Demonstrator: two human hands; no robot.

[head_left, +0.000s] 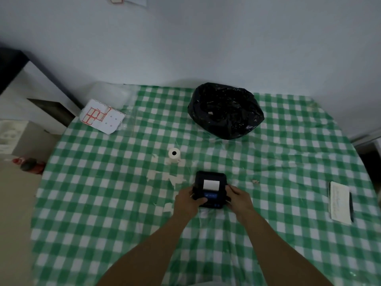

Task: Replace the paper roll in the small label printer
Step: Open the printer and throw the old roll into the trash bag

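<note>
Two bare forearms reach up from the bottom edge toward the label printer (210, 189), which sits on the green-and-white checked tablecloth (103, 203). On the printer's left side, the left hand (188, 200) wraps it, thumb laid across the near front corner beside the lit blue screen. On the printer's right side, the right hand (240, 198) clasps the casing, fingers curled against the edge. Both hands thus grip the black body between them. A white strip of paper (211, 184) shows in the printer's top, just beyond the screen.

Left of the printer, touching the cloth, lie a few torn white paper scraps (174, 179). Beyond those and to the printer's far left stands a paper roll (174, 155) on end, its dark core facing up, apart from the printer. Well to the printer's right lies a notepad (339, 200) with a dark pen (351, 206) along its right edge. Farther back, beyond the printer and slightly right, sits a black plastic bag (225, 110), open at the top. Far back to the left, a sheet of red-bordered labels (102, 116) rests at the table's edge.
</note>
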